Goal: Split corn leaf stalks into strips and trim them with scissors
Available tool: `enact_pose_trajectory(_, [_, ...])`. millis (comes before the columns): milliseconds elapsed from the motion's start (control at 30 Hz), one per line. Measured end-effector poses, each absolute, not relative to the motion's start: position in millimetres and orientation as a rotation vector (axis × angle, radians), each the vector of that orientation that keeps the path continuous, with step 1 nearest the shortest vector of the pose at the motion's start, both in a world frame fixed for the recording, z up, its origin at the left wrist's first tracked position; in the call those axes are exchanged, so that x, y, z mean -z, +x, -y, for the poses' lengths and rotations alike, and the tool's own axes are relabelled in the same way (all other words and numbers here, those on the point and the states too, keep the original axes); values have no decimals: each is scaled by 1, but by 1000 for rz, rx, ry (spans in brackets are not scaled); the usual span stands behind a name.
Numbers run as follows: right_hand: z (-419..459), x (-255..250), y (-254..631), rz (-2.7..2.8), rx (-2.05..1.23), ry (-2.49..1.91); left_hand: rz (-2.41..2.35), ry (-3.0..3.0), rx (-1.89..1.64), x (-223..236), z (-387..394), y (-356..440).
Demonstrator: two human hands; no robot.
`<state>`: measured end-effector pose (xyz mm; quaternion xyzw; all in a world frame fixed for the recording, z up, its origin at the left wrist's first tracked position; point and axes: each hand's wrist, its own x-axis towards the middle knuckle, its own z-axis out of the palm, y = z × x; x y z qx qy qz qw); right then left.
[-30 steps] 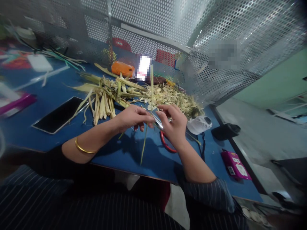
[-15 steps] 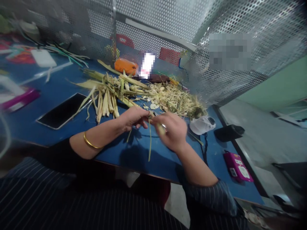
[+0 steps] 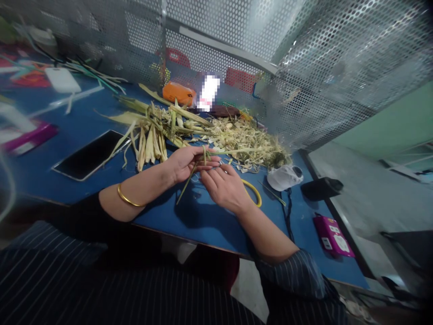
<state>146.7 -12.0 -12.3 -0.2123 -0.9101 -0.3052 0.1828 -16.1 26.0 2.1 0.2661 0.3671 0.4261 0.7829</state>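
My left hand is palm up, its thumb and fingers closed on a small knotted piece of corn husk strip. One narrow end hangs below it toward the table edge; a paler length points right, over the shreds. My right hand is back up, its bent fingers against my left fingertips just below the knot. Whatever lies between those right fingers is hidden. A yellow curved loop shows beside my right wrist, partly behind the hand. Ahead lie a bundle of dry corn husks and a heap of shreds.
A dark-screened tablet or phone lies left on the blue table. To the right are a white object, a black cylinder and a purple pack. An orange pack stands before the perforated metal screen.
My right hand has moved slightly left and down, and its fingers have straightened somewhat. The strip that hung down between my hands no longer shows there. The yellow loop has come into view.
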Motion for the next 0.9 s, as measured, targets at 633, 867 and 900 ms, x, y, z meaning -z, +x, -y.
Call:
enact_pose_trajectory(633, [-4, 27, 149, 1415, -423, -1145, -865, 829, -970, 0, -19, -10])
enact_pose_trajectory(867, [-8, 36, 144, 1221, -780, -1084, -880, 892, -1018, 5, -20, -9])
enact_pose_trajectory(900, [-7, 36, 143, 1207, -810, -1076, -880, 897, -1024, 4, -19, -8])
